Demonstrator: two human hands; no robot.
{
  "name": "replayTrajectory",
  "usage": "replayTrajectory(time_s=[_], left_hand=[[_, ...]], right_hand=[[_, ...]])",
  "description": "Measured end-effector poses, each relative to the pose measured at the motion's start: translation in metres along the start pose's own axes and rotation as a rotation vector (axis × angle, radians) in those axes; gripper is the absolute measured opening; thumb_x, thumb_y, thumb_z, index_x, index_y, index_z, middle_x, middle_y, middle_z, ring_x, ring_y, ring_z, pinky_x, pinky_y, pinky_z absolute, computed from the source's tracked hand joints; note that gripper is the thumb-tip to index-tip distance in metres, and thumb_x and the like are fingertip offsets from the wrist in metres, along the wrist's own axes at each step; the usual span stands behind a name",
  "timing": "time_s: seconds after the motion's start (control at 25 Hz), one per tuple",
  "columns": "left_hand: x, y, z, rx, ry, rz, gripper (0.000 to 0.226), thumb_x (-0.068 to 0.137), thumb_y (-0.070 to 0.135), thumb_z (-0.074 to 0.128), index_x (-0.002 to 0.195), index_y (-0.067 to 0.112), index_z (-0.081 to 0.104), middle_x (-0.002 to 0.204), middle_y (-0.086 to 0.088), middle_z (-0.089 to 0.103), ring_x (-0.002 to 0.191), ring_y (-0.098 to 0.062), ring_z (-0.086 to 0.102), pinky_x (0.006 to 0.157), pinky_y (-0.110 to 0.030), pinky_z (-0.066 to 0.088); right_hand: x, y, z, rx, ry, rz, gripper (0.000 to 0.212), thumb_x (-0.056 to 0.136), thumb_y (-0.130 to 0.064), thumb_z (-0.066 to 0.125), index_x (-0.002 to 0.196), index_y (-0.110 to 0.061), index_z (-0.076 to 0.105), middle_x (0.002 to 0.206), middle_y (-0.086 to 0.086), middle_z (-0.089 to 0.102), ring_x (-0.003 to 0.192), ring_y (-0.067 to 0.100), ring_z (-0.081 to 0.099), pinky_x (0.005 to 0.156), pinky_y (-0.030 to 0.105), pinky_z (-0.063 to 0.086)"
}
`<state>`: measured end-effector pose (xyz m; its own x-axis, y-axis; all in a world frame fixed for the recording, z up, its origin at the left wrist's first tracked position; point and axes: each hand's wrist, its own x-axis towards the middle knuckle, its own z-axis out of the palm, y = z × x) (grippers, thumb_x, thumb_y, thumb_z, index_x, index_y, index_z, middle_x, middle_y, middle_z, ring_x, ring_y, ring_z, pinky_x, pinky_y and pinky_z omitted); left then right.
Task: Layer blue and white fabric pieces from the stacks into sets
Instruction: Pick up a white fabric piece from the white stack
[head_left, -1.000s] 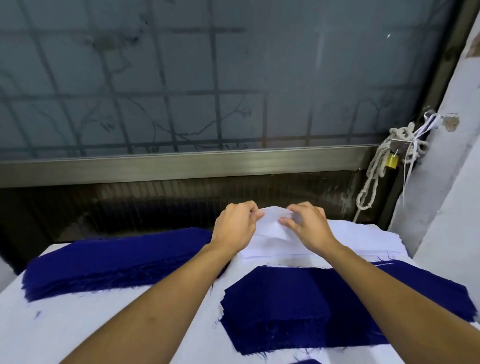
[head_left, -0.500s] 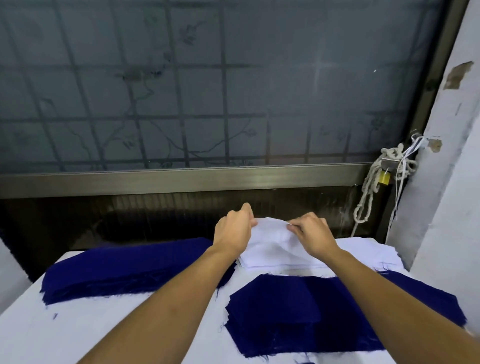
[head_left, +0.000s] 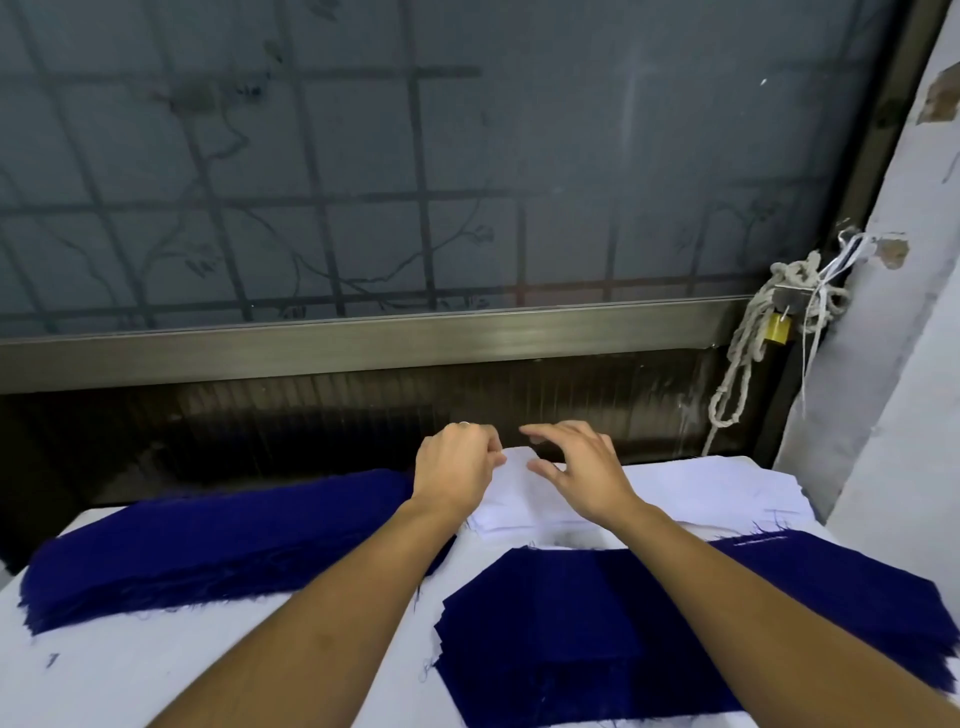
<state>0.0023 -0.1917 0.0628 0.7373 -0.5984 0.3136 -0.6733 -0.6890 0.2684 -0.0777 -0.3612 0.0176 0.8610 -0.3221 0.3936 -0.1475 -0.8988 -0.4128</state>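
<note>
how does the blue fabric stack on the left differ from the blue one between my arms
The left blue stack is a long, narrow strip, mostly uncovered; the near blue stack is broader, and the right forearm crosses over it. The left blue stack lies beside the white stack, the near one in front of it. Both are dark blue with frayed edges.

A: You were in a small garment workshop, not a home.

B: Yes, your cloth-covered table (head_left: 156, 675) carried cut fabric in piles: a frayed blue stack (head_left: 208, 540), a white stack (head_left: 701, 483), and more blue pieces (head_left: 545, 634) nearer you.

A: And the room around you was bare and worn. There was a frosted, barred window (head_left: 467, 182), a padlock (head_left: 777, 328) and rope (head_left: 737, 374) on its frame, and a chipped plaster wall (head_left: 893, 364).
</note>
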Motion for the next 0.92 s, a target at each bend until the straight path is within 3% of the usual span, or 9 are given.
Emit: replayTrajectory(time_s=[0.12, 0.2, 0.28, 0.4, 0.56, 0.68, 0.8, 0.92], left_hand=[[-0.001, 0.001, -0.006, -0.042, 0.002, 0.055, 0.016, 0.099, 0.035, 0.064, 0.103, 0.021, 0.070, 0.101, 0.002, 0.069, 0.086, -0.014, 0.062, 0.067, -0.027, 0.043], [0.001, 0.001, -0.010, -0.044, -0.004, 0.093, 0.019, 0.103, 0.033, 0.058, 0.106, 0.019, 0.071, 0.106, 0.001, 0.068, 0.088, -0.014, 0.060, 0.068, -0.025, 0.040], [0.001, -0.002, -0.018, -0.050, 0.010, 0.087, 0.021, 0.105, 0.031, 0.054, 0.107, 0.018, 0.070, 0.106, 0.000, 0.068, 0.086, -0.013, 0.057, 0.068, -0.026, 0.040], [-0.001, -0.006, -0.029, -0.068, 0.052, 0.039, 0.019, 0.106, 0.032, 0.053, 0.101, 0.019, 0.067, 0.099, 0.002, 0.067, 0.083, -0.015, 0.058, 0.067, -0.030, 0.043], [-0.001, -0.016, -0.048, -0.176, 0.100, -0.063, 0.020, 0.106, 0.029, 0.051, 0.091, 0.021, 0.061, 0.087, 0.005, 0.062, 0.078, -0.017, 0.060, 0.066, -0.035, 0.048], [-0.001, -0.029, -0.067, -0.274, 0.131, -0.160, 0.025, 0.105, 0.031, 0.052, 0.082, 0.023, 0.057, 0.079, 0.004, 0.061, 0.071, -0.013, 0.057, 0.062, -0.033, 0.043], [-0.005, -0.049, -0.086, -0.367, 0.175, -0.239, 0.026, 0.105, 0.032, 0.053, 0.082, 0.022, 0.059, 0.083, 0.003, 0.063, 0.079, -0.014, 0.059, 0.070, -0.033, 0.044], [-0.014, -0.070, -0.105, -0.424, 0.219, -0.303, 0.026, 0.105, 0.031, 0.054, 0.087, 0.015, 0.065, 0.086, 0.004, 0.062, 0.084, -0.015, 0.057, 0.076, -0.032, 0.043]], right_hand=[[0.003, -0.012, 0.007, 0.054, -0.036, 0.006, 0.037, 0.096, -0.041, 0.065, 0.133, -0.035, 0.062, 0.134, -0.011, 0.061, 0.131, 0.011, 0.044, 0.107, 0.034, 0.028], [0.003, -0.012, 0.010, 0.044, -0.038, 0.017, 0.026, 0.097, -0.040, 0.064, 0.117, -0.027, 0.071, 0.125, -0.007, 0.064, 0.126, 0.012, 0.047, 0.101, 0.032, 0.029], [0.001, -0.012, 0.009, 0.021, -0.031, 0.038, 0.020, 0.098, -0.038, 0.064, 0.097, -0.021, 0.074, 0.110, -0.004, 0.067, 0.115, 0.012, 0.051, 0.093, 0.030, 0.028], [-0.001, -0.003, 0.003, -0.025, -0.048, 0.062, 0.020, 0.099, -0.033, 0.063, 0.093, -0.020, 0.076, 0.097, -0.004, 0.068, 0.105, 0.013, 0.054, 0.090, 0.030, 0.029], [-0.003, 0.010, -0.011, 0.025, -0.072, 0.096, 0.023, 0.098, -0.030, 0.065, 0.081, -0.018, 0.074, 0.075, -0.005, 0.066, 0.083, 0.012, 0.059, 0.089, 0.034, 0.041], [-0.007, 0.024, -0.029, 0.040, -0.095, 0.146, 0.023, 0.096, -0.036, 0.068, 0.084, -0.018, 0.076, 0.076, -0.005, 0.071, 0.080, 0.014, 0.064, 0.088, 0.034, 0.046], [-0.016, 0.036, -0.052, 0.045, -0.104, 0.162, 0.018, 0.094, -0.037, 0.070, 0.085, -0.024, 0.078, 0.078, -0.011, 0.072, 0.083, 0.012, 0.065, 0.089, 0.040, 0.049], [-0.025, 0.035, -0.075, 0.102, -0.136, 0.183, 0.026, 0.094, -0.035, 0.070, 0.072, -0.023, 0.076, 0.080, -0.006, 0.073, 0.085, 0.015, 0.066, 0.092, 0.042, 0.048]])
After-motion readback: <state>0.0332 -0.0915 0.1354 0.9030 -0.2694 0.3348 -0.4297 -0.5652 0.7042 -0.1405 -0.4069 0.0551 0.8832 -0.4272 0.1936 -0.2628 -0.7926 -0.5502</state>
